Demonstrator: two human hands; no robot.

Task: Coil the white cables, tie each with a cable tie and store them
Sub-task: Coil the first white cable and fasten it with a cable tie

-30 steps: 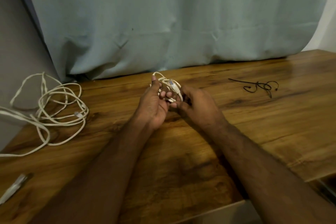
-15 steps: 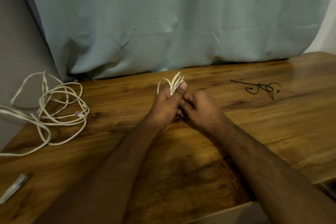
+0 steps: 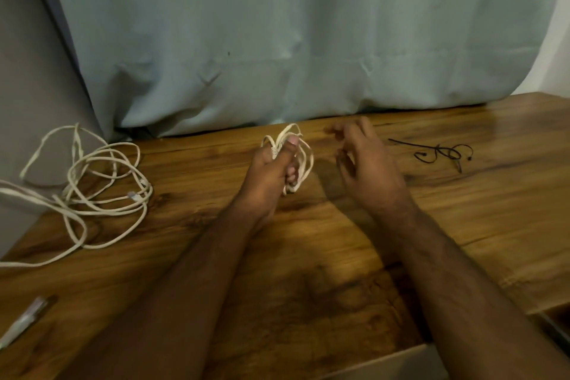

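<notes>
Head view, near to far. Near left edge: pale pen-like item [image 3: 23,322] on table [image 3: 308,302], blurred, ID uncertain. Mid-table: left hand [image 3: 268,173] gripping small coil [image 3: 294,160] of white cable, thumb pressed over bundle top, fingers curled round loops; loops protruding above thumb and right of fingers. Right hand [image 3: 364,163] holding nothing, fingers loosely spread, near coil but apart. Farther right: black tie [image 3: 441,153] lying on table, well apart from both hands. Far left: second cable [image 3: 92,191] in loose tangle, not yet coiled. Recommendation, judged: keep thumb clamped so loops don't spring, fetch tie w/ right hand, wrap at bundle's middle. Risk: loops slipping if grip eases.
</notes>
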